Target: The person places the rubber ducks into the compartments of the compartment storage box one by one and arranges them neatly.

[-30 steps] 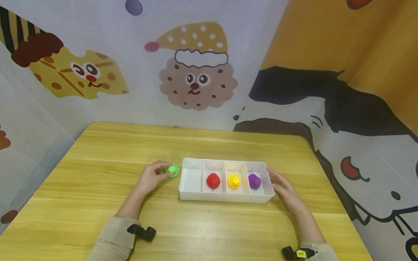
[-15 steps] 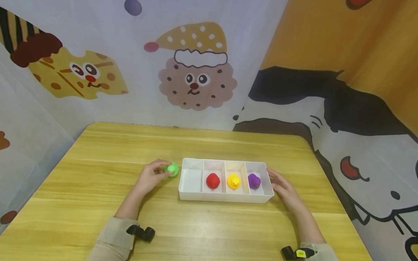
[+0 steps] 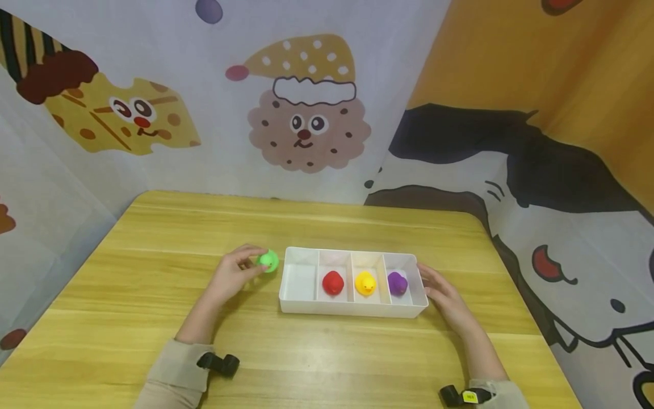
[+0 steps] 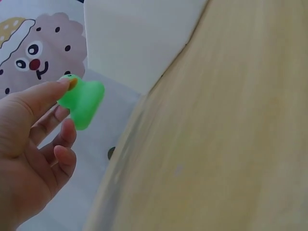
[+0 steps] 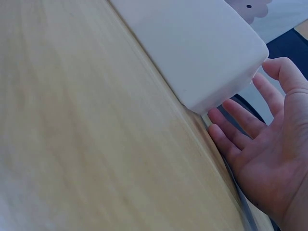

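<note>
Between thumb and fingers, my left hand (image 3: 231, 274) pinches a green rubber duck (image 3: 268, 261) just left of the white divided box (image 3: 352, 308). In the left wrist view the duck (image 4: 85, 102) is held by its head, its base clear of the table. Inside the box sit a red duck (image 3: 333, 283), a yellow duck (image 3: 365, 283) and a purple duck (image 3: 397, 283), one to a compartment; the leftmost compartment holds nothing. At the box's right end is my right hand (image 3: 447, 295); in the right wrist view its fingers (image 5: 243, 118) lie loosely against that end wall.
A wooden table (image 3: 306, 363) bears the box. Behind it hangs a cloth printed with cartoon figures, among them a biscuit face (image 3: 309, 133). Both wrists wear a small black camera (image 3: 219, 364).
The left hand has raised the green duck a little off the table and drawn slightly back and left. The right hand and the box look unmoved.
</note>
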Action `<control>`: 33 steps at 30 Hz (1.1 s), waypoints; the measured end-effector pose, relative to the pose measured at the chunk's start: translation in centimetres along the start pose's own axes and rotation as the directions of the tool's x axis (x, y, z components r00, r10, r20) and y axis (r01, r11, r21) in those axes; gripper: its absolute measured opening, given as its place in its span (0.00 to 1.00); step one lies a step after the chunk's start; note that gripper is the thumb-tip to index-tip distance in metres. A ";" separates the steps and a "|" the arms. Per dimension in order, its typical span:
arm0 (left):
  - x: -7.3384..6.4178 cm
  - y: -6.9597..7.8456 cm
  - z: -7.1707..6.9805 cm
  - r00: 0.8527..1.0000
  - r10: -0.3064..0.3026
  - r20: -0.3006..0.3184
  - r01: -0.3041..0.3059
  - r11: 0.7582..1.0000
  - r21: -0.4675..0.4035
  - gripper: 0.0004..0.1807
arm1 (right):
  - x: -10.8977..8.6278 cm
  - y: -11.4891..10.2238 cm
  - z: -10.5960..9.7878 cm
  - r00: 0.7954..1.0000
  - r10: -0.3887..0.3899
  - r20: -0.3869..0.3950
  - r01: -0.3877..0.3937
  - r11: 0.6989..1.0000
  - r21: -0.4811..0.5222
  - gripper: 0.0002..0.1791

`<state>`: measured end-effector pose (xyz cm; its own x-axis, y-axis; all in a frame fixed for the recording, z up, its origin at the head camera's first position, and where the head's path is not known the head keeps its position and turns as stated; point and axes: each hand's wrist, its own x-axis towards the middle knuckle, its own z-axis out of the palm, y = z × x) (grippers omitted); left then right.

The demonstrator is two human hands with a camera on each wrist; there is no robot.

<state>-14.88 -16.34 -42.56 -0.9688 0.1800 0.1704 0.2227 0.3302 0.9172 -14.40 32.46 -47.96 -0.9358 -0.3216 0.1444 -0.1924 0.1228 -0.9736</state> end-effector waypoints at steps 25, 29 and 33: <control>-0.1 4.3 -0.6 0.995 0.098 0.015 -0.099 0.995 0.020 0.17 | 0.0 0.1 -0.1 1.000 0.017 0.000 -0.017 1.000 0.000 0.27; 0.1 4.6 -0.4 0.994 0.099 0.036 -0.099 0.995 0.016 0.16 | 0.0 0.1 -0.1 1.000 0.010 -0.001 -0.010 1.000 0.008 0.27; 0.7 3.4 0.0 0.994 0.086 0.063 -0.087 0.996 0.000 0.16 | 0.0 0.2 0.0 1.000 0.006 -0.001 -0.006 1.000 0.008 0.27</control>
<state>-14.76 -15.05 -39.33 -0.9372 0.2657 0.2261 0.3057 0.3133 0.8991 -14.47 32.51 -48.11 -0.9372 -0.3202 0.1386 -0.1845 0.1174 -0.9758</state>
